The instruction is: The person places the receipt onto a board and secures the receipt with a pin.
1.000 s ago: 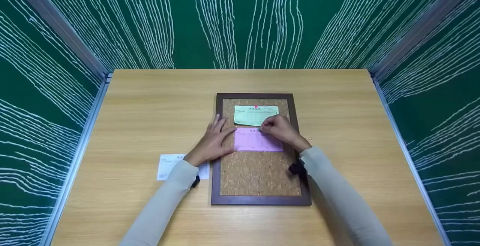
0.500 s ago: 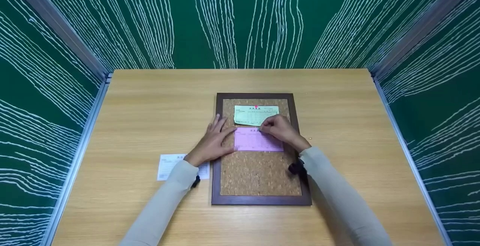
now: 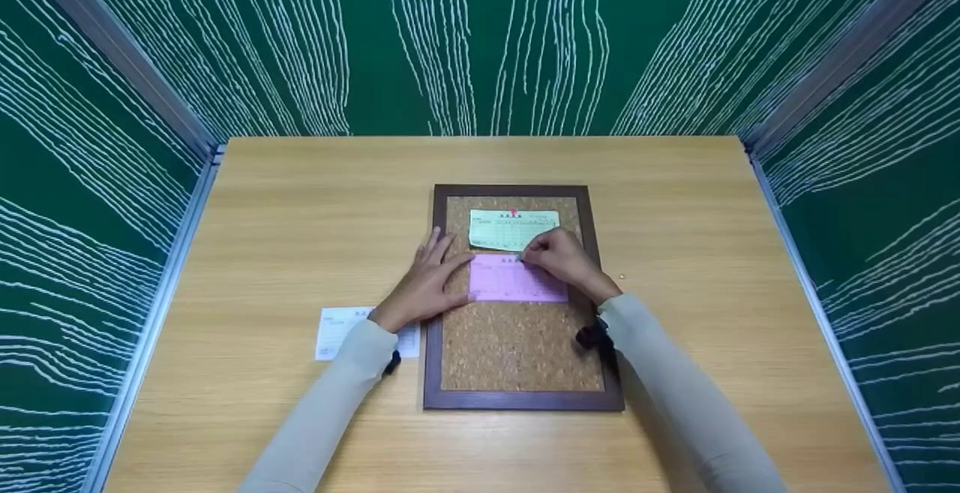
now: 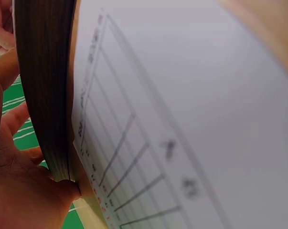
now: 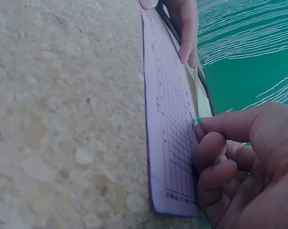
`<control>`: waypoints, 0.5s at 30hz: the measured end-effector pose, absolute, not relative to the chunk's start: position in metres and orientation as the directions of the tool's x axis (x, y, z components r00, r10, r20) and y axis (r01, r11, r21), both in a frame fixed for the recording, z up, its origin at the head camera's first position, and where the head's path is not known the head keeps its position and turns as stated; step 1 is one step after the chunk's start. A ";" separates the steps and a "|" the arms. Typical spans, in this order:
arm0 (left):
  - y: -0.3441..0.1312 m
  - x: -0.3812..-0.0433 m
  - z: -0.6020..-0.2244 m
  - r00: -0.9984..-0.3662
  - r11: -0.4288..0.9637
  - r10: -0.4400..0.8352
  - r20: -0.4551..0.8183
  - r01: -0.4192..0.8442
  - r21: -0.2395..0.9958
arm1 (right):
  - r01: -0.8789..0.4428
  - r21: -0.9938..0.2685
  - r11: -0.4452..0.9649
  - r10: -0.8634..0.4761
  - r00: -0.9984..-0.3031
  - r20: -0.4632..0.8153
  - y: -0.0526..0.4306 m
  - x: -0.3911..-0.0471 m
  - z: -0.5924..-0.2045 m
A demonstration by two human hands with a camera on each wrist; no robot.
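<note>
In the head view a pink printed slip [image 3: 517, 287] lies flat on a cork board [image 3: 517, 350] with a dark brown frame. My right hand [image 3: 562, 259] pinches a small green push pin [image 5: 199, 120] between thumb and forefinger at the slip's top edge. The pin's point is hidden. My left hand [image 3: 424, 287] spreads across the board's left frame, thumb and forefinger resting at the slip's left corners. Just above, a green slip [image 3: 502, 230] hangs from a pink push pin [image 3: 513, 211]. A white slip [image 3: 341, 328] lies under my left forearm.
The board rests on a wooden table [image 3: 300, 208]. Beside its right frame is a tiny light-coloured speck [image 3: 621, 276]. Green walls [image 3: 375, 43] with white wavy lines and metal posts [image 3: 840, 58] enclose the table's back and sides.
Both hands stay in the same places, and the slips have not moved on the board. The whole head view has shifted very slightly.
</note>
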State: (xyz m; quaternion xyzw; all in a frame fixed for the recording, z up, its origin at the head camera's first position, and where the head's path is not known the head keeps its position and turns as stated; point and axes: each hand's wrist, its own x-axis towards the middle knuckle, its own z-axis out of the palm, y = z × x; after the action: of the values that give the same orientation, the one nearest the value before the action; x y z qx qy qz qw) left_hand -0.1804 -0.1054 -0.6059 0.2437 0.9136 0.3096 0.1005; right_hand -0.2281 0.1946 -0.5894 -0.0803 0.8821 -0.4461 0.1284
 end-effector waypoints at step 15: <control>-0.105 -0.179 -0.606 -0.863 0.701 0.503 -0.045 0.377 0.606 | 0.024 -0.807 0.590 -0.237 -0.951 -0.201 0.193 -0.230 -0.588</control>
State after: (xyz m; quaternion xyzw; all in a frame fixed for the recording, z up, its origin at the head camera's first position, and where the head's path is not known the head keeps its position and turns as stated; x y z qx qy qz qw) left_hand -0.1794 -0.1046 -0.6062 0.2400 0.9163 0.3033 0.1038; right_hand -0.2303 0.1926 -0.5877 -0.0604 0.8797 -0.4487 0.1452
